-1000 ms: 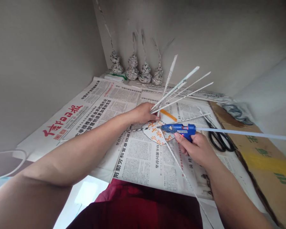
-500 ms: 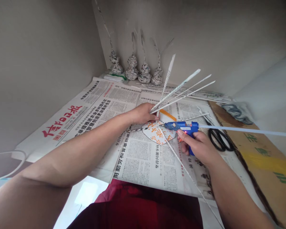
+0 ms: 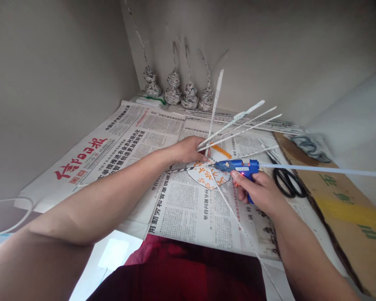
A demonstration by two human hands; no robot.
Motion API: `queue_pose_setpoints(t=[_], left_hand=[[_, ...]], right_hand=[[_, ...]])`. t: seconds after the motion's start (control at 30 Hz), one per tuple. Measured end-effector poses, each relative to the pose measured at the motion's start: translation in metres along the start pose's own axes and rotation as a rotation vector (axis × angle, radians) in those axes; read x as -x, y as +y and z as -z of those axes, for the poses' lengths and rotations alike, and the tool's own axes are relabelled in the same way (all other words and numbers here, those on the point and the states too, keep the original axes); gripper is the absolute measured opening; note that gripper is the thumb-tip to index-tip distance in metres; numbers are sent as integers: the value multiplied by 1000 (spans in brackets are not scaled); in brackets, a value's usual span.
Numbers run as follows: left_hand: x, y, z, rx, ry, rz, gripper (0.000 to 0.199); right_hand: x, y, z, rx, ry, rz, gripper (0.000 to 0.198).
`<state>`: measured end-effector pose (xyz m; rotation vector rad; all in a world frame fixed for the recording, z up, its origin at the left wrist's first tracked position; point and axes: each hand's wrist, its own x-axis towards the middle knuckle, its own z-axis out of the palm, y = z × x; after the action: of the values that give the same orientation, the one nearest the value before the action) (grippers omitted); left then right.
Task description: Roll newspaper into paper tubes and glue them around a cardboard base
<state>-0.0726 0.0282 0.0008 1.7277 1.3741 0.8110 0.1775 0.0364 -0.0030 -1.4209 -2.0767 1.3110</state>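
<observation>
My left hand (image 3: 193,149) is closed around several rolled newspaper sticks (image 3: 235,123), which fan out up and to the right. Beneath its fingers lies a white card piece (image 3: 203,177) with orange printing. My right hand (image 3: 253,186) grips a blue hot glue gun (image 3: 238,166), a red light glowing on its body. The gun's nozzle points left and meets the sticks near my left fingertips; exact contact cannot be made out. A long translucent glue stick (image 3: 316,168) juts from the gun's back. One thin paper stick (image 3: 238,217) runs down toward my lap.
Newspaper (image 3: 181,209) covers the table. Woven paper gourds (image 3: 189,95) stand at the back wall, beside a bundle of paper sticks (image 3: 253,122). Black-handled scissors (image 3: 288,182) lie right of the gun, near a cardboard sheet (image 3: 341,200) and a crumpled cloth (image 3: 311,148).
The fanned sticks have tilted slightly: the upright one leans further left and the others sit a little lower. My right hand and the glue gun have barely shifted left.
</observation>
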Motion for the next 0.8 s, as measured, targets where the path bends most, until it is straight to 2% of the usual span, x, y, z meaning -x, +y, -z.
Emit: queue_pose_setpoints(t=[0.43,0.53,0.7,0.8], left_hand=[[2,2,-1,-26,-44,-19,16],[3,3,-2,-16,-49,-10,16],[3,5,-2,5,-36,-4,16],[3,4,-2,6,-35,-5,17]], right_hand=[[5,-7,-2,120,20,51,41],[4,-6,-3,104,27,41,41],[0,1,-2,-47,39,26,41],[1,1,-3,-15,37,41,42]])
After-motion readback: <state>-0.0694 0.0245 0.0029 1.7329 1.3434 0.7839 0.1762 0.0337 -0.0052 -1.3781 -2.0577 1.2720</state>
